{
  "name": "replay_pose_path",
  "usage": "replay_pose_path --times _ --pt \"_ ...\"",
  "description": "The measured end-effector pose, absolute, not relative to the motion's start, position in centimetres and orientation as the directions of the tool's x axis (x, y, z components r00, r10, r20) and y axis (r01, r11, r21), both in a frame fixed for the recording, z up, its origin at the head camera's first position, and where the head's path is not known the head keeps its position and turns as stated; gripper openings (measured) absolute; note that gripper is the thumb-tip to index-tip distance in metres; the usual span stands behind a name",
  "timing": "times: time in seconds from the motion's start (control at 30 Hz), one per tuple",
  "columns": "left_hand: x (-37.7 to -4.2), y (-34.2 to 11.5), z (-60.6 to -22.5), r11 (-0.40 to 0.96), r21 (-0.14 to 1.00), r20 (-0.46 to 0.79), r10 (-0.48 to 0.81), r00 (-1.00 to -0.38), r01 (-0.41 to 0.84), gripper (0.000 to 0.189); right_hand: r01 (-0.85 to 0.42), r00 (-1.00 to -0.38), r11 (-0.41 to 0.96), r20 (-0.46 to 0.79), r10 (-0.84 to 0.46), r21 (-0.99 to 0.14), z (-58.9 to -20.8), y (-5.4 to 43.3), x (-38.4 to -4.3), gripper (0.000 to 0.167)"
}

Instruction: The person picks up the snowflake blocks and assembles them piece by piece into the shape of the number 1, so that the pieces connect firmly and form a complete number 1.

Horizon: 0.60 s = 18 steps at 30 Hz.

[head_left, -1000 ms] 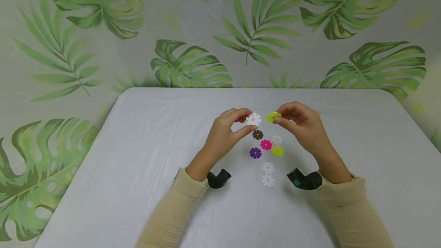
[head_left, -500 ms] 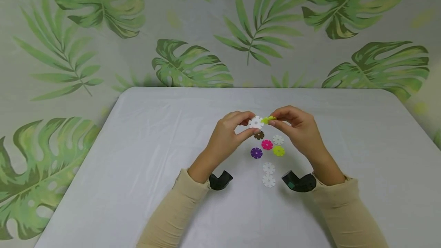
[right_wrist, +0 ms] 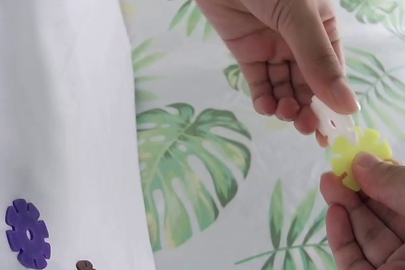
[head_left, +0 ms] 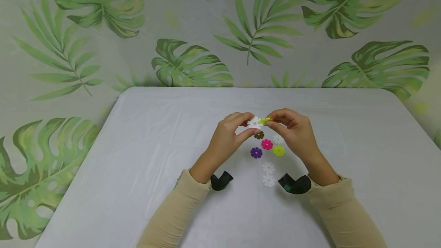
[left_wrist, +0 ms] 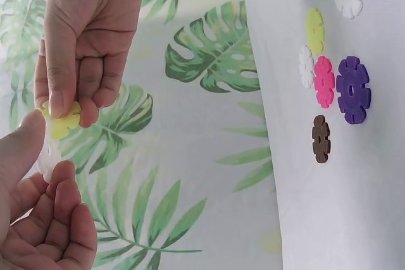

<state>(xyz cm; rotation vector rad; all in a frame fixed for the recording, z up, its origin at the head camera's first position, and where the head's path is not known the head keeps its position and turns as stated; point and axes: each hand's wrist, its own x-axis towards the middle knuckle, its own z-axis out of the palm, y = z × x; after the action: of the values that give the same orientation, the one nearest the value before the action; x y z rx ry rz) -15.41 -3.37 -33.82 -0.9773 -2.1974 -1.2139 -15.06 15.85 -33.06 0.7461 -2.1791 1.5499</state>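
My left hand point(head_left: 227, 133) pinches a white notched plastic disc point(head_left: 254, 123) between thumb and fingers, raised over the table. From the right, my right hand point(head_left: 293, 131) pinches a yellow notched disc point(head_left: 265, 121), seen nearly edge-on in the head view. In the right wrist view the yellow disc point(right_wrist: 362, 151) meets the edge of the white disc point(right_wrist: 331, 120), set at an angle to it. How deep their slots engage cannot be told. Under the hands lie a brown disc point(head_left: 259, 135), a pink disc point(head_left: 267, 144) and a purple disc point(head_left: 256, 152).
Beside the pink disc are another white disc point(head_left: 278, 139) and another yellow disc point(head_left: 279, 151). Two white discs point(head_left: 268, 174) lie closer to the person. Black devices point(head_left: 294, 184) stick out inward at both wrists. A white cloth covers the table point(head_left: 155, 144); leaf-patterned fabric point(head_left: 193, 64) hangs behind.
The right hand has moved left, bringing the yellow disc from a gap away up against the white disc's edge. The yellow disc has turned edge-on. The left hand has shifted only slightly.
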Motion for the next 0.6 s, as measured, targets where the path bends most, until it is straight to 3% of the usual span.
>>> replay_pose_path --times 0.37,0.6 --pt "-15.60 -3.56 -33.87 0.356 0.595 0.631 0.349 -0.693 0.721 0.033 -0.547 -0.833 0.230 0.497 -0.242 -0.805 -32.83 16.53 -15.10 0.016" --pt "-15.60 -3.78 -33.82 0.337 0.625 0.596 0.376 -0.709 0.704 0.047 -0.467 -0.875 0.166 0.427 -0.230 -0.869 -32.78 16.69 -15.09 0.013"
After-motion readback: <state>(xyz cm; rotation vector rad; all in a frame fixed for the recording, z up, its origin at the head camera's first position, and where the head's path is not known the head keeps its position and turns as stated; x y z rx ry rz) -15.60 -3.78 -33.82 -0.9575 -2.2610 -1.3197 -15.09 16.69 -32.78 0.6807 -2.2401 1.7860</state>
